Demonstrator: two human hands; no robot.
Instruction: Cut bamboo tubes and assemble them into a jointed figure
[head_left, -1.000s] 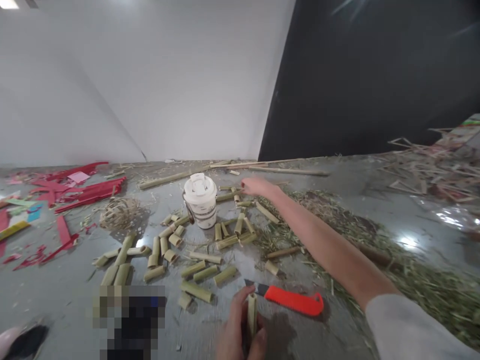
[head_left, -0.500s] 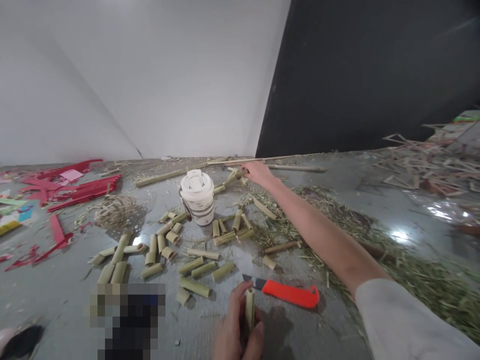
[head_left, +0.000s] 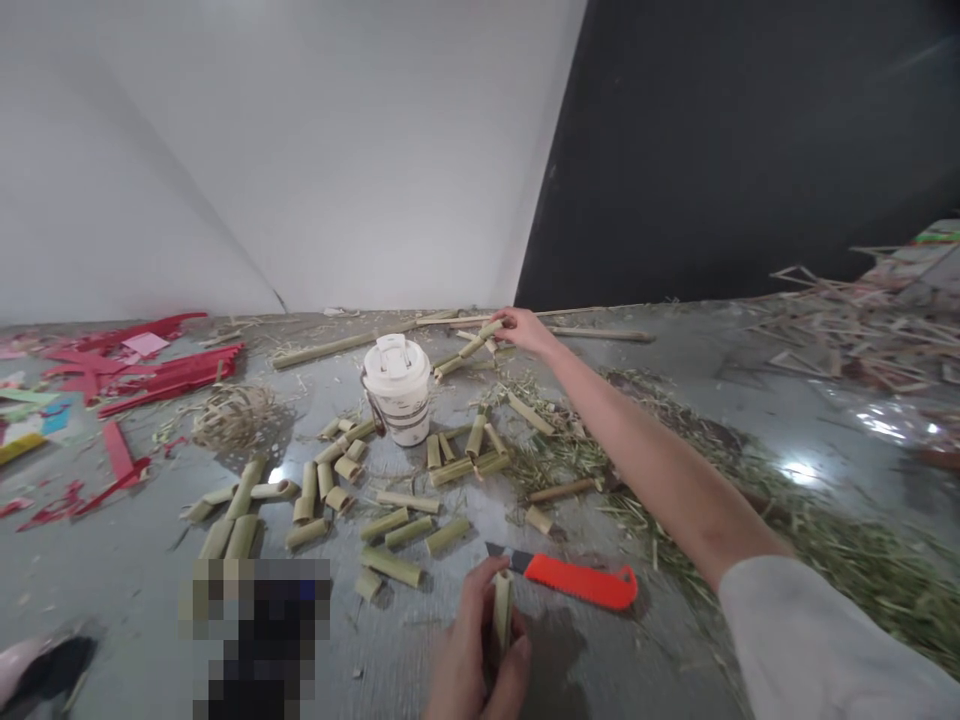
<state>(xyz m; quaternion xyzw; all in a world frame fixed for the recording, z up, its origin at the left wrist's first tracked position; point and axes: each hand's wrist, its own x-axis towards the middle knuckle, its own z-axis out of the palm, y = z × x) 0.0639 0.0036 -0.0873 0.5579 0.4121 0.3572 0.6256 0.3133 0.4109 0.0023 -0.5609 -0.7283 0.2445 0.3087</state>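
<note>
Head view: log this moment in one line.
left hand: holds bamboo tube | right hand: holds bamboo segment beyond white cup | red-handled knife: on floor

The left fingers (head_left: 473, 592) are hiding the lower end of a short bamboo piece (head_left: 503, 600); the right fingers (head_left: 511, 318) are covering one end of a bamboo stick (head_left: 471, 347). A coarse patch of squares (head_left: 264, 635) is masking whatever is lying beneath. From here, the print (head_left: 412, 425) on the white cup (head_left: 396, 370) is looking too small to read. At far right, thin strips (head_left: 862, 335) are blurring together and running out of view.
</note>
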